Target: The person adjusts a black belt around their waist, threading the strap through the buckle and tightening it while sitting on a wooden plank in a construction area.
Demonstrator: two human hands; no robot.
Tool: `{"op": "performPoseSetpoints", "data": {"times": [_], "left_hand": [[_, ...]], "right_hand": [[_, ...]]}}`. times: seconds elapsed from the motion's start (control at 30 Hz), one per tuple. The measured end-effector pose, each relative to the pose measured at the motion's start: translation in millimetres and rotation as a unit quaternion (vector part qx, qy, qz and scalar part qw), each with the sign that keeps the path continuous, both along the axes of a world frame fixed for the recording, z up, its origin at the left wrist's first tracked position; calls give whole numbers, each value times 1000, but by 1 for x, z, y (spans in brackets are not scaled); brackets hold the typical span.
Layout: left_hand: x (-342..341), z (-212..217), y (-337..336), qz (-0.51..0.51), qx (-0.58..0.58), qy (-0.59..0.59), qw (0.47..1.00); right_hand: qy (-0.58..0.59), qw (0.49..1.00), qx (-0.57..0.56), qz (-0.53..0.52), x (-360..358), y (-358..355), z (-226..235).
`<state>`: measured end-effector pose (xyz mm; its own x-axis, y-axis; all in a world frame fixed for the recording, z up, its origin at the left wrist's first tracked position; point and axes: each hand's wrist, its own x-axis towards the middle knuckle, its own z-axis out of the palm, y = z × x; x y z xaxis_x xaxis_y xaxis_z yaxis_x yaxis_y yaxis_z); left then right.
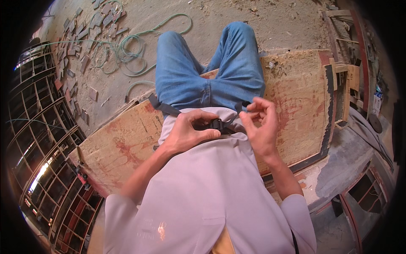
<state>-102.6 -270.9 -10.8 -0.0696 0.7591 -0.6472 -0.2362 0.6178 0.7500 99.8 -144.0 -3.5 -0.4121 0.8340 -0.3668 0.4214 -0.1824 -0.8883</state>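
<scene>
A black plastic buckle (217,124) lies at my waist, over the light grey-lilac shirt (190,182). My left hand (188,130) is closed on it, thumb below and fingers above. From the buckle a dark strap (231,120) runs up to the right. Beside it my right hand (263,123) is raised with its fingers curled, and the strap's loose upper part is at its thumb and index finger. Another dark strap end (163,106) sticks out to the left, across the top of my blue jeans (207,91).
I sit on a stained wooden board (296,106). A green hose (131,48) lies coiled on the dusty floor, near scattered flat pieces (84,31). A dark metal grid (38,139) stands at the left. Wooden frames (347,80) are at the right.
</scene>
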Motion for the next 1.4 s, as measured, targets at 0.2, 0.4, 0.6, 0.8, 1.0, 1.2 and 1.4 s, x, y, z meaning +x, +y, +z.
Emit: {"op": "performPoseSetpoints", "data": {"times": [0.2, 0.4, 0.6, 0.8, 1.0, 1.2, 1.4], "left_hand": [[-4, -15, 2, 0, -47, -66, 997], [-24, -15, 11, -143, 0, -83, 986], [-21, -20, 7, -143, 15, -76, 987], [-21, -26, 2, -69, 66, -95, 991], [-14, -29, -7, -18, 49, -90, 995], [-8, -36, -14, 33, 19, -99, 994], [0, -28, -10, 8, 61, 16, 998]], "right_hand": [[-73, 956, 132, 252, -3, -13, 17], [-23, 978, -101, 179, 8, -9, -14], [-58, 951, -207, 223, 4, 8, 1], [-24, 950, -250, 184, -1, 9, -18], [-34, 956, -199, 215, -9, 6, -26], [-59, 945, -214, 240, -16, 6, -18], [-36, 949, -238, 202, -16, 9, -30]]}}
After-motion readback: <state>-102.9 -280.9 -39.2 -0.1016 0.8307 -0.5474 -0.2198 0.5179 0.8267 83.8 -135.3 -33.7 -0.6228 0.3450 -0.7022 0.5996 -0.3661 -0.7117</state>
